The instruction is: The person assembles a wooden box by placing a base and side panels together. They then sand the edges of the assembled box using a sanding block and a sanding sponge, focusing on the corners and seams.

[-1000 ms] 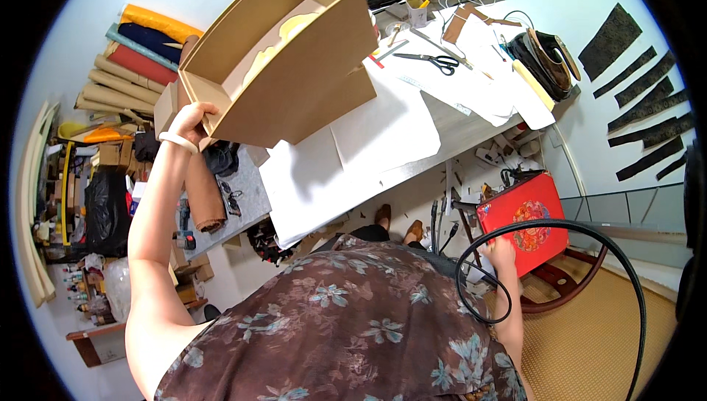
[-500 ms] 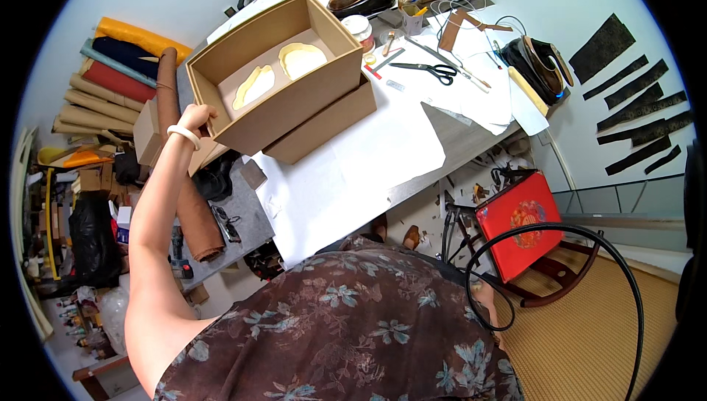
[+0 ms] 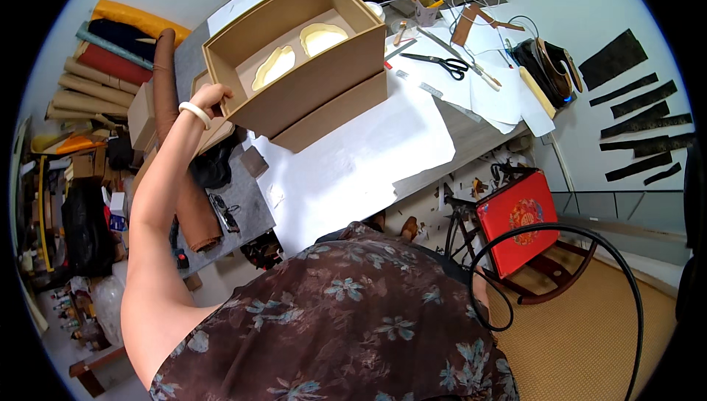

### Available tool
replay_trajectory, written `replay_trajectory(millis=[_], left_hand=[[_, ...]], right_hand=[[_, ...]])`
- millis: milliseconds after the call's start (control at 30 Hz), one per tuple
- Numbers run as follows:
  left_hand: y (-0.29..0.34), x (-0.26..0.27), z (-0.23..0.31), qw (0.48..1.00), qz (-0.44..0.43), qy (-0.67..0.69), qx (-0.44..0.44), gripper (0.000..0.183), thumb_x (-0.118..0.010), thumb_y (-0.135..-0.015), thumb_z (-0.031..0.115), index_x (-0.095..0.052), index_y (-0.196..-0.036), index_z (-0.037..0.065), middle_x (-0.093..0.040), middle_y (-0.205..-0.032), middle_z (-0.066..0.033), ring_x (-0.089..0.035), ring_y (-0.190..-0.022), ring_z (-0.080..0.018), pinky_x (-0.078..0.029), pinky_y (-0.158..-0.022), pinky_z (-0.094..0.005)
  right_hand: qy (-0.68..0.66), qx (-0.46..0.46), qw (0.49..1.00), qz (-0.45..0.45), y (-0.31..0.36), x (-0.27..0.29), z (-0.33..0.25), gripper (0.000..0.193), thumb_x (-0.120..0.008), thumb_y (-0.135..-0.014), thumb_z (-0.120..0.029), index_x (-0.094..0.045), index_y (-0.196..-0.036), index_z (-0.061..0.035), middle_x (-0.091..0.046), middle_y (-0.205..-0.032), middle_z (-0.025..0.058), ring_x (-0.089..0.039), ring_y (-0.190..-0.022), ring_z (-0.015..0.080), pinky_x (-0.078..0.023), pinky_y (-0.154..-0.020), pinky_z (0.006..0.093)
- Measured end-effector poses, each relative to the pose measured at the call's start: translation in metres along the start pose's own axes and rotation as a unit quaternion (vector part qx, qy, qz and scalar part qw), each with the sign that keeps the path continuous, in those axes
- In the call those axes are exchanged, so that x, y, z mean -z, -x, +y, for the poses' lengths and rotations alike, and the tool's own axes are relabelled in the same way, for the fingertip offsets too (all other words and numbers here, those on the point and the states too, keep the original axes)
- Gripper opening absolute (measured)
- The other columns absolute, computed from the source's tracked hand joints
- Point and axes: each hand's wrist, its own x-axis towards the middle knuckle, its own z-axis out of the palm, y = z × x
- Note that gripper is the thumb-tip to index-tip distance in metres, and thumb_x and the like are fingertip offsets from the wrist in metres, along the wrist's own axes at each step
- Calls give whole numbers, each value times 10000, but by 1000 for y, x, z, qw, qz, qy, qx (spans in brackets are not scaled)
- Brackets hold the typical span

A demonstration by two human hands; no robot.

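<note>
My left hand point(image 3: 212, 97) grips the left end wall of an open brown cardboard box point(image 3: 309, 83), fingers closed at its edge. Two cream-coloured shaped pieces with pale middles, a narrow one point(image 3: 274, 68) and a wider one point(image 3: 322, 39), lie on the box's floor. Beneath it sits a second brown box point(image 3: 339, 112), mostly covered by the upper one. White paper point(image 3: 331, 173) spreads under and in front of the boxes. Of my right arm, only a bit of skin point(image 3: 480, 292) shows by the black cable at my side; its fingers are hidden.
Black scissors point(image 3: 445, 64), a ruler and a pen cup point(image 3: 426, 12) lie right of the boxes. Irons point(image 3: 545, 69) stand at the right edge. A brown roll point(image 3: 188, 202) leans at the left. A red-seated chair point(image 3: 518, 223) and looping black cable point(image 3: 633, 290) are at my right.
The boxes and my left hand sit slightly higher and further right in view, along with much of the table, as the view has shifted. My left hand keeps its hold on the upper box.
</note>
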Motion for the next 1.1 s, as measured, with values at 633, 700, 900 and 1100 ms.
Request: replay_trajectory(millis=[633, 700, 900, 1100], left_hand=[[1, -13, 11, 1000, 1, 1, 28, 235, -597, -775, 2, -549, -990, -80, -608, -850, -153, -639, -678, -263, -564, -574, -405], [-4, -6, 10, 999, -19, 12, 30, 257, -595, -779, 5, -543, -1016, -81, -617, -880, -166, -649, -713, -269, -569, -602, -407], [-22, 0, -15, 998, -33, 35, 32, 328, -607, -781, 3, -514, -1074, -113, -619, -936, -202, -662, -770, -287, -573, -622, -408], [-11, -11, -10, 1000, 6, -10, 4, 271, -621, -759, 18, -564, -994, -106, -628, -858, -171, -654, -679, -268, -562, -571, -385]], right_hand=[[22, -2, 1000, 5, -23, -4, 20, 640, -794, -706, -213, -498, -1219, 31, -642, -970, 195, -630, -897, 273, -493, -770, 369], [24, -3, 1000, 5, -24, -6, 19, 638, -797, -704, -218, -502, -1212, 29, -641, -973, 197, -629, -902, 277, -491, -775, 371], [34, 0, 999, -3, -29, -8, 16, 633, -806, -696, -236, -512, -1193, 26, -640, -980, 200, -623, -916, 288, -486, -791, 377], [48, 5, 999, -9, -38, -8, 13, 629, -814, -689, -253, -523, -1174, 22, -638, -988, 204, -618, -931, 299, -480, -808, 383]])
